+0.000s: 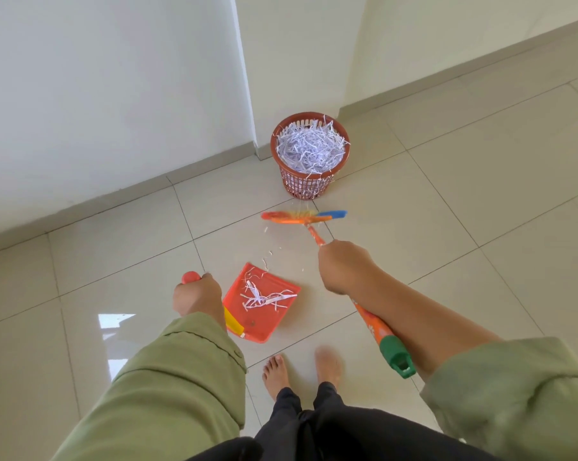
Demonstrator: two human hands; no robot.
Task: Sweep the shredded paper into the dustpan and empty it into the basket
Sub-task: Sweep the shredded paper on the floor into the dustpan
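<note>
My left hand [197,296] grips the red-tipped handle of an orange dustpan [274,322] that rests on the tiled floor and holds a few white paper strips [264,296]. My right hand [342,266] grips the orange stick of a broom; its multicoloured head [302,217] is on the floor just in front of the basket. A few loose shreds [268,256] lie between broom head and dustpan. The red mesh basket [302,186] stands by the wall corner, filled with shredded paper [310,144].
White walls with a skirting board run along the back, and a wall corner [247,94] juts out behind the basket. My bare feet [276,374] stand just behind the dustpan. The broom's green handle end [397,359] sticks out under my right forearm.
</note>
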